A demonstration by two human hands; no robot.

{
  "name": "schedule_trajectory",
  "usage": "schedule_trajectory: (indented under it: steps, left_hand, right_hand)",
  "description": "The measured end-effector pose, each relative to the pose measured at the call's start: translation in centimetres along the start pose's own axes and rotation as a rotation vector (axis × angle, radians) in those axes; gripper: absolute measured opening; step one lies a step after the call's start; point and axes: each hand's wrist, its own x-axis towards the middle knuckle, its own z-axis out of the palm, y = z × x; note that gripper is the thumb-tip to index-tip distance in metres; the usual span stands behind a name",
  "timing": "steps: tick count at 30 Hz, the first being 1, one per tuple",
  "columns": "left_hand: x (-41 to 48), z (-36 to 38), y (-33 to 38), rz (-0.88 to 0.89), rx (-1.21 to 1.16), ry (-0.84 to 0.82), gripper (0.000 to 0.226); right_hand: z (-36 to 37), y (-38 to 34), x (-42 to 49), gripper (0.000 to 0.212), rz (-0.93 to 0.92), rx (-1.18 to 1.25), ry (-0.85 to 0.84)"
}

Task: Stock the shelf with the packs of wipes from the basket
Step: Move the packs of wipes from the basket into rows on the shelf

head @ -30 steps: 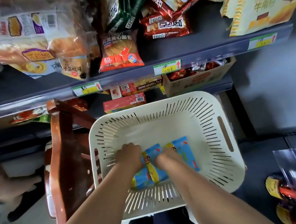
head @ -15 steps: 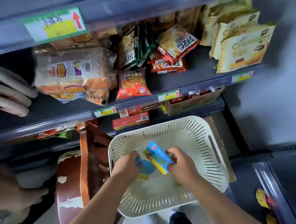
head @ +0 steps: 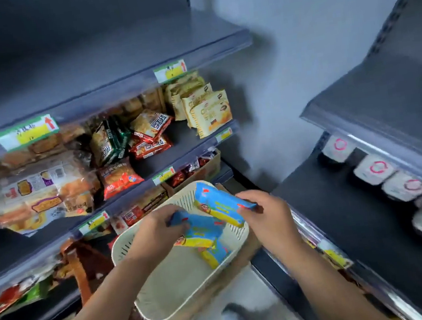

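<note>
Both hands are over the cream slotted basket (head: 125, 254), which sits low in the middle of the scene. The left forearm (head: 90, 310) comes in from the near left and the right forearm (head: 321, 274) from the near right, both bare and angled toward the far side.

The left hand (head: 157, 228) is knuckles-up, its fingers curled round the left end of a blue and yellow pack of wipes, the first pack (head: 200, 229), held roughly level above the basket. The right hand (head: 268, 216) grips the right end of the second pack (head: 221, 204), thumb on top; this pack tilts, its far end raised over the basket's far rim. The two packs touch or overlap where they cross.

A third pack (head: 215, 254) shows lower, under the first. It is blurred, and I cannot tell whether it lies in the basket or hangs from the left hand.

To the right, a dark shelf (head: 347, 222) carries a row of white-lidded tubs (head: 371, 169) along its far right side. To the left, shelves hold snack bags (head: 119, 177) behind green and yellow price tags (head: 26, 133). A wooden chair (head: 80, 263) stands just left of the basket.
</note>
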Motion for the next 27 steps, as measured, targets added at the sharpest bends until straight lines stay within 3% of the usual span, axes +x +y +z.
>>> schedule_trajectory:
  steps: [6, 13, 27]
  left_hand:
    - [-3.2, 2.9, 8.1, 0.149, -0.300, -0.159, 0.018]
    - [-8.6, 10.0, 20.0, 0.143, -0.548, -0.306, 0.014]
    - [-23.7, 28.7, 46.7, 0.467, -0.607, -0.590, 0.010]
  right_hand:
    - [-9.8, -3.1, -8.1, 0.033, -0.104, -0.020, 0.319]
    - [-23.4, -5.8, -18.9, 0.028, -0.158, -0.093, 0.600]
    - [-49.6, -5.1, -39.2, 0.022, -0.228, -0.092, 1.035]
